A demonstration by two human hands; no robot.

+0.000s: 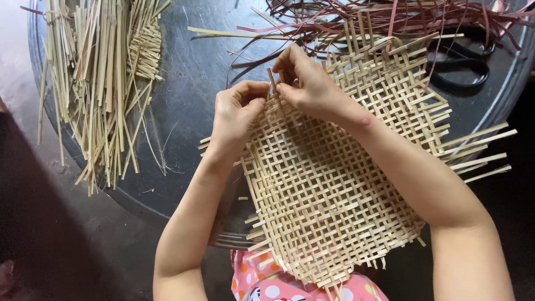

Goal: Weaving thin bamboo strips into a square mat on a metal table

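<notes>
Currently both hands work the far edge of the woven bamboo mat (334, 184): right hand (309, 81) has its grip pinched on one upright strip (272, 78), left hand (237, 111) is clamped on the mat edge beside it. Risk: a thin strip could kink or snap if bent hard, or the loose weave could shift. Dark round metal surface (195, 83) carries a bamboo strip pile (106, 72), reddish strips (390, 17) and black scissors (462, 64); dim floor below.

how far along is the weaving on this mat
Most of the woven mat is done: a wide open lattice with loose ends sticking out. In hand: the left hand presses the top corner while the right hand pinches a strip there. Left: that corner, untrimmed ends; spare strips wait beside.
</notes>
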